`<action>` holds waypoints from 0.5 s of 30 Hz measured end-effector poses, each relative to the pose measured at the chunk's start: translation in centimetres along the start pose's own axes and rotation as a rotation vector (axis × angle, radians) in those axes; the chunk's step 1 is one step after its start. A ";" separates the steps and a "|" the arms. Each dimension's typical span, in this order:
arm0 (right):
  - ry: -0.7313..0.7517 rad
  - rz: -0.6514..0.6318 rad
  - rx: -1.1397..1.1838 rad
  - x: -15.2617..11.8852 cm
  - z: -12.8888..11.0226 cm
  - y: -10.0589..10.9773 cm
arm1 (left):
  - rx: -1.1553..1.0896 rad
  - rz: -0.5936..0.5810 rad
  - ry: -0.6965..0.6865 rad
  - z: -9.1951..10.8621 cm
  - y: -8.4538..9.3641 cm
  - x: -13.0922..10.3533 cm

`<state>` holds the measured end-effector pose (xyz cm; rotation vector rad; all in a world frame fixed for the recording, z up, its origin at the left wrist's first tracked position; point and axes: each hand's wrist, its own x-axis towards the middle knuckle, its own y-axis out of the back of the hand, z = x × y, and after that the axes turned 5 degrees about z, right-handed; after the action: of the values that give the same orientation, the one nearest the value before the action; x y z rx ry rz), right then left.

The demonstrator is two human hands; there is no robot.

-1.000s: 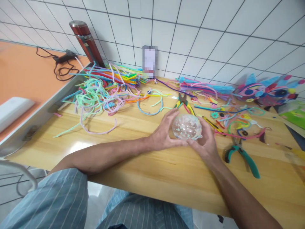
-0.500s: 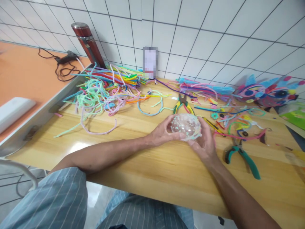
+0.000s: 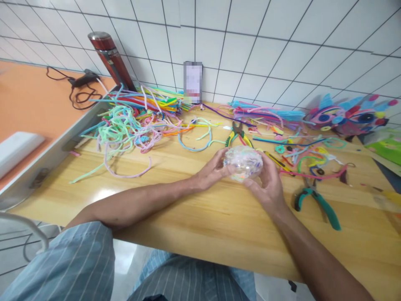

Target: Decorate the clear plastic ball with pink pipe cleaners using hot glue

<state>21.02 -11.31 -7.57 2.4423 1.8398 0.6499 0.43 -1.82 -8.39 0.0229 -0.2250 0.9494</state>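
Between both palms I hold a clear, shiny round ball (image 3: 243, 163) with white, blue and greenish flecks; I cannot tell its exact kind. My left hand (image 3: 213, 170) wraps its left side, the thumb across the front. From the right, my right hand (image 3: 268, 179) closes on it with the thumb low at the front, the fingers mostly hidden behind it. Just behind the ball lie pliers with yellow-green handles (image 3: 238, 136). A yellow utility knife (image 3: 277, 162) rests to the right of the ball, and teal-handled pliers (image 3: 318, 200) lie farther right.
Tangled pipe cleaners (image 3: 125, 125) cover the table's back left. A red thermos (image 3: 111, 60) and a phone (image 3: 193, 82) stand by the tiled wall. Blue and pink pipe cleaner bundles (image 3: 269, 113) and a colourful mask-like craft (image 3: 344, 117) are at the back right.
The ball has been turned in my hands, so blue and orange flecks now show on its front. Both hands stay in nearly the same place; the view has shifted slightly.
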 end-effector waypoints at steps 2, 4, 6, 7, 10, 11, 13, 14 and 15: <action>-0.045 0.010 -0.027 0.2 -0.1 0.0 | -0.010 -0.011 0.008 0.2 -0.1 -0.1; -0.074 0.002 -0.034 0.4 -0.2 0.1 | -0.037 -0.008 0.038 0.5 -0.2 0.0; -0.072 -0.011 -0.004 0.6 -0.5 0.1 | -0.079 -0.002 0.062 0.8 -0.2 0.2; -0.064 -0.016 0.019 0.7 -0.7 0.1 | -0.102 -0.005 0.071 1.0 -0.1 0.3; -0.051 -0.027 0.077 0.7 -1.3 0.0 | -0.132 -0.021 0.100 1.5 0.2 0.5; -0.051 -0.034 0.090 0.7 -1.4 0.0 | -0.131 -0.023 0.112 1.5 0.3 0.5; -0.053 -0.041 0.116 0.6 -1.3 -0.1 | -0.133 -0.021 0.135 1.4 0.4 0.5; -0.055 -0.041 0.131 0.6 -1.3 -0.1 | -0.144 -0.020 0.149 1.3 0.5 0.4; -0.058 -0.034 0.145 0.6 -1.1 -0.1 | -0.163 -0.019 0.166 1.1 0.4 0.3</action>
<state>20.65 -11.03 -6.39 2.4802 1.9666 0.4540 0.06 -1.43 -7.29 -0.2024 -0.1483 0.9065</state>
